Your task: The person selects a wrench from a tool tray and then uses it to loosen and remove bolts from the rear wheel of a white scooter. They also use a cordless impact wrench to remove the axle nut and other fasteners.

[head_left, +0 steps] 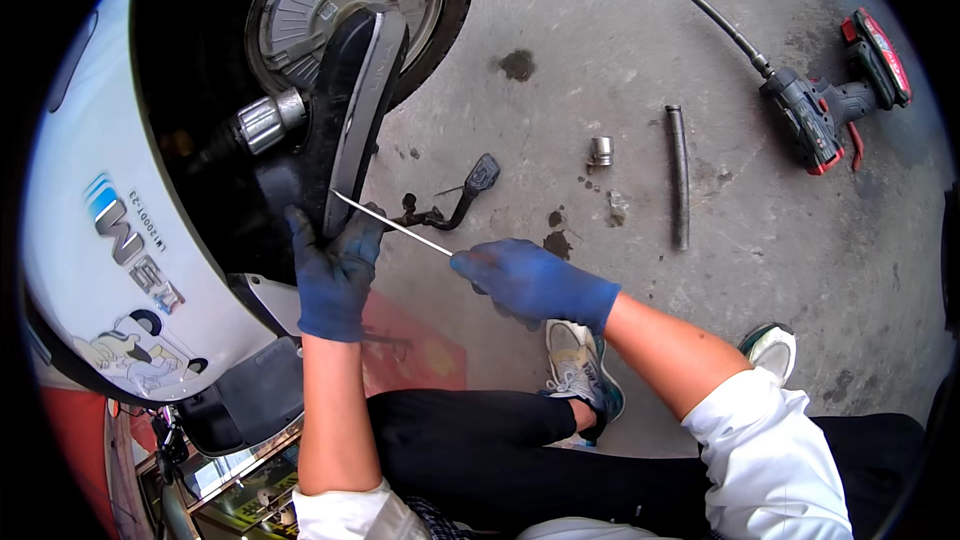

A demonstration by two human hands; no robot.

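Observation:
My right hand, in a blue work glove, is closed round the handle end of a screwdriver with a long thin shaft. Its tip meets the silver edge of a long black-and-silver swingarm cover beside the scooter's wheel. My left hand, gloved too, grips the lower end of that cover, thumb on one side and fingers on the other. The palm hides part of that end. What lies behind the cover is in shadow.
A white scooter body panel fills the left. A chrome shock absorber sits beside the cover. On the concrete lie a black pedal lever, a socket, a metal tube and a cordless impact wrench with a long extension.

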